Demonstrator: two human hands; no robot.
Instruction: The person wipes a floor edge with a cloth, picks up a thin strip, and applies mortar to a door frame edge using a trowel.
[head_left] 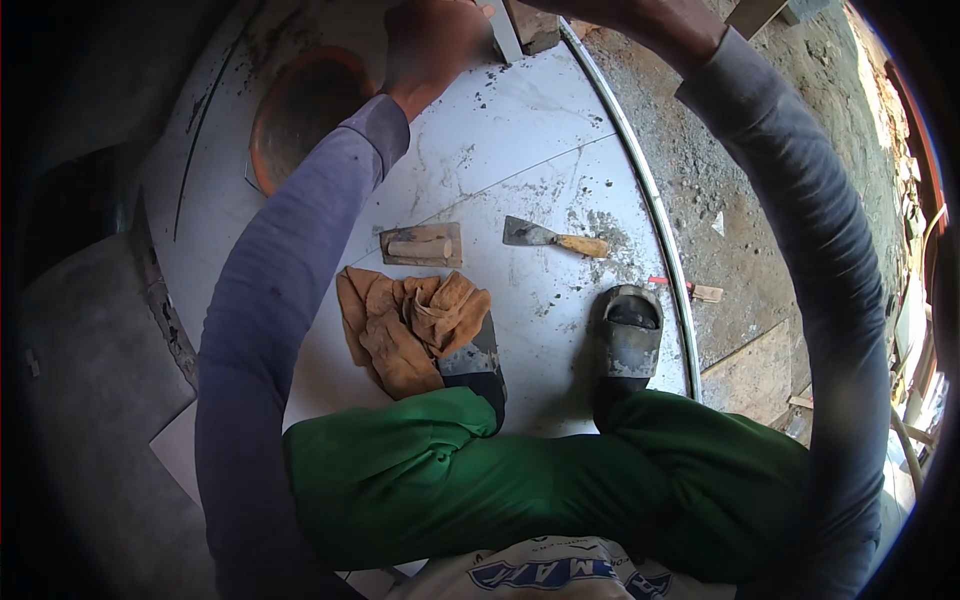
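My left hand point(435, 48) is at the top edge, blurred and curled closed beside a pale upright strip point(503, 32); whatever it grips is hidden. Stretched in from the right, my right hand point(650, 18) is partly cut off by the top edge, so its fingers do not show. A wood block point(535, 28) stands between the hands. Below my left wrist is a round orange-rimmed basin point(262, 125). Nearer me lie a small flat float point(420, 246) with a wooden handle and a putty knife point(555, 238), neither touched by a hand.
A crumpled brown cloth point(400, 320) partly covers my left slipper point(470, 355); my right slipper point(630, 330) is on the white tiles point(480, 205). A metal edge strip point(640, 170) borders rough ground point(720, 220). Beside it lies a red-and-wood tool point(705, 293).
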